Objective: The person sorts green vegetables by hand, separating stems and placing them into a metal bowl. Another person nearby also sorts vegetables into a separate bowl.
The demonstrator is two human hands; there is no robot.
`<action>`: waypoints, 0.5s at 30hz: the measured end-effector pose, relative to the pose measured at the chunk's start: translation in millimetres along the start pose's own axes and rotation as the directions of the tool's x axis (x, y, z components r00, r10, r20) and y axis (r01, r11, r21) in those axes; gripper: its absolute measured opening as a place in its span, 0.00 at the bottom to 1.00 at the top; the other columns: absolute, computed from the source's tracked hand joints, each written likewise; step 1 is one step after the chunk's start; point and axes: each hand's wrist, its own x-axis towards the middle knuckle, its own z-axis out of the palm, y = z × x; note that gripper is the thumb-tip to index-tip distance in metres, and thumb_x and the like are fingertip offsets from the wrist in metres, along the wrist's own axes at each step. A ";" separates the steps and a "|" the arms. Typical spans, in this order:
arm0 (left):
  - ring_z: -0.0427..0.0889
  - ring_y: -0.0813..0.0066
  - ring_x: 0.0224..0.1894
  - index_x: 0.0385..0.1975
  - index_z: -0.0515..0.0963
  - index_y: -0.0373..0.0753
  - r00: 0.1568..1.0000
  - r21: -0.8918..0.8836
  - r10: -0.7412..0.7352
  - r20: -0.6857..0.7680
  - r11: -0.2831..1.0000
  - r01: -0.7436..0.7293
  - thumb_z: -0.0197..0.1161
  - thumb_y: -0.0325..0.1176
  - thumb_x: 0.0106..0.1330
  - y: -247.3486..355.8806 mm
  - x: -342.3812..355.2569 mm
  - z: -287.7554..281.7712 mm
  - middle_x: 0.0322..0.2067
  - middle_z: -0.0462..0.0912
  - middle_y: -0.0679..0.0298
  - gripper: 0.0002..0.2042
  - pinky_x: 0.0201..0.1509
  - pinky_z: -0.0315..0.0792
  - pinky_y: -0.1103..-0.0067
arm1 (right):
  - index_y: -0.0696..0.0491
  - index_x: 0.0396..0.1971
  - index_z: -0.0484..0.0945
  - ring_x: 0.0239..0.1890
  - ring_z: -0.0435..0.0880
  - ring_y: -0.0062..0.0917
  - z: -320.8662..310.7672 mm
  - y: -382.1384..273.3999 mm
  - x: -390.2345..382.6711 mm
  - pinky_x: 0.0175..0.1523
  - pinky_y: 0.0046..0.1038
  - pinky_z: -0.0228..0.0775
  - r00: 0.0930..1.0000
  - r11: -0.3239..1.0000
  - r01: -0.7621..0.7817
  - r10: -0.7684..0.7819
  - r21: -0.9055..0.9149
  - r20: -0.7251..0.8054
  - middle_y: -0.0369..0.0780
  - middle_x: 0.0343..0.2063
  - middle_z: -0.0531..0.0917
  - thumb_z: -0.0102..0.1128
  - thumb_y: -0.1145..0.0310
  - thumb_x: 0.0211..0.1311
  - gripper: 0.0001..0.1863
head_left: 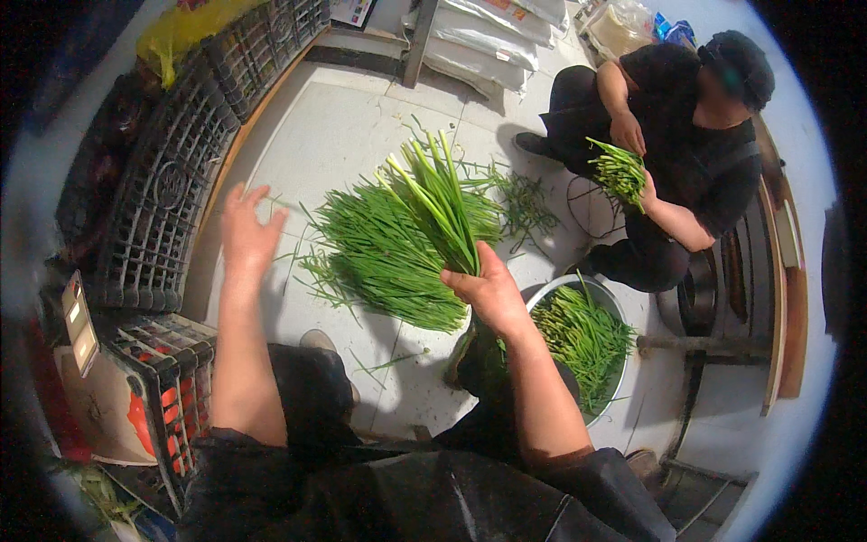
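A bunch of garlic chives (433, 203) with pale stalk ends pointing away is gripped in my right hand (488, 289), above a pile. My left hand (251, 226) is raised at the left, thumb and fingers apart; a thin green strand shows by its fingertips, and I cannot tell if it touches them. Below on the floor, a broad pile of green chives (361, 248) spreads out. Beside my right forearm stands a round metal basin (623, 314) holding more cut chives (582, 339).
A co-worker (668, 135) in black squats at the far right, holding another bunch of chives (618, 173). Black plastic crates (172, 194) line the left side, with a crate of red items (172, 397) nearer me. White sacks (483, 45) are stacked at the back; loose trimmings (524, 203) litter the tiles.
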 end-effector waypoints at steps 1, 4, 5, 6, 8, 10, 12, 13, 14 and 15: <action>0.75 0.63 0.49 0.49 0.72 0.31 0.998 0.214 0.029 0.050 0.976 -0.039 0.65 0.36 0.56 7.8 -6.2 5.0 0.48 0.75 0.54 0.23 0.55 0.67 0.74 | 0.57 0.44 0.68 0.29 0.75 0.23 3.3 1.4 1.2 0.36 0.25 0.68 0.997 0.998 0.058 -0.059 -0.031 -0.051 0.39 0.30 0.77 0.62 0.73 0.51 0.20; 0.71 0.69 0.53 0.51 0.69 0.34 0.807 -0.385 0.013 0.590 0.883 0.267 0.62 0.40 0.60 49.7 -35.5 37.8 0.50 0.73 0.58 0.23 0.57 0.64 0.75 | 0.57 0.40 0.67 0.30 0.78 0.37 18.1 7.2 5.4 0.35 0.33 0.69 0.913 0.899 0.255 -0.345 -0.357 -0.217 0.46 0.30 0.78 0.61 0.75 0.49 0.18; 0.69 0.68 0.55 0.53 0.66 0.33 0.717 -0.560 0.131 0.685 0.723 0.404 0.60 0.41 0.62 64.3 -46.8 48.7 0.52 0.71 0.58 0.24 0.59 0.62 0.73 | 0.57 0.39 0.67 0.31 0.78 0.42 23.9 9.4 5.3 0.35 0.35 0.69 0.865 0.825 0.286 -0.441 -0.487 -0.240 0.48 0.30 0.78 0.61 0.76 0.48 0.18; 0.70 0.68 0.55 0.55 0.64 0.33 0.679 -0.672 0.178 0.712 0.456 0.584 0.58 0.41 0.63 75.2 -56.8 55.6 0.50 0.72 0.58 0.25 0.58 0.63 0.72 | 0.58 0.39 0.65 0.33 0.75 0.53 29.6 11.1 5.3 0.36 0.43 0.68 0.793 0.724 0.373 -0.574 -0.580 -0.207 0.53 0.29 0.76 0.60 0.79 0.45 0.19; 0.72 0.68 0.51 0.55 0.62 0.34 0.735 -0.742 0.247 0.631 -0.084 0.665 0.56 0.38 0.65 91.2 -67.6 67.4 0.43 0.74 0.58 0.22 0.55 0.67 0.70 | 0.58 0.41 0.64 0.36 0.75 0.51 42.4 12.8 0.9 0.37 0.43 0.69 0.822 0.657 0.372 -0.562 -0.656 -0.096 0.52 0.33 0.75 0.59 0.81 0.41 0.23; 0.74 0.68 0.49 0.54 0.63 0.34 0.775 -0.770 0.060 0.630 -0.081 0.633 0.56 0.37 0.65 91.6 -64.6 68.2 0.40 0.74 0.58 0.21 0.53 0.69 0.70 | 0.58 0.42 0.63 0.39 0.75 0.49 52.3 10.9 -3.4 0.40 0.41 0.70 0.817 0.638 0.444 -0.576 -0.629 -0.008 0.52 0.37 0.73 0.60 0.81 0.41 0.24; 0.76 0.67 0.43 0.53 0.64 0.33 0.789 -0.783 0.013 0.614 -0.115 0.612 0.56 0.34 0.65 86.1 -57.2 64.4 0.36 0.74 0.60 0.19 0.51 0.71 0.71 | 0.58 0.42 0.63 0.41 0.76 0.44 57.2 5.6 -7.1 0.44 0.38 0.70 0.817 0.673 0.508 -0.573 -0.538 0.055 0.49 0.40 0.72 0.61 0.79 0.43 0.24; 0.77 0.68 0.41 0.52 0.65 0.33 0.794 -0.784 0.034 0.607 -0.136 0.606 0.56 0.32 0.64 82.8 -53.8 61.3 0.35 0.74 0.60 0.18 0.49 0.72 0.71 | 0.58 0.42 0.63 0.42 0.75 0.39 57.4 1.9 -7.2 0.45 0.36 0.69 0.820 0.745 0.545 -0.570 -0.384 0.057 0.47 0.40 0.72 0.62 0.78 0.45 0.23; 0.77 0.69 0.38 0.51 0.66 0.33 0.791 -0.778 0.041 0.611 -0.153 0.609 0.55 0.31 0.64 79.9 -50.6 57.5 0.33 0.74 0.60 0.17 0.47 0.73 0.72 | 0.57 0.42 0.64 0.43 0.74 0.35 54.3 -2.1 -7.5 0.47 0.33 0.68 0.821 0.795 0.565 -0.567 -0.220 0.060 0.45 0.41 0.72 0.63 0.76 0.47 0.22; 0.78 0.70 0.36 0.50 0.67 0.33 0.785 -0.769 0.054 0.618 -0.170 0.617 0.55 0.30 0.64 78.2 -48.0 54.1 0.32 0.74 0.61 0.16 0.45 0.73 0.73 | 0.57 0.41 0.64 0.43 0.74 0.30 50.4 -5.9 -6.5 0.48 0.31 0.66 0.823 0.822 0.567 -0.562 -0.052 0.080 0.42 0.41 0.72 0.64 0.75 0.48 0.21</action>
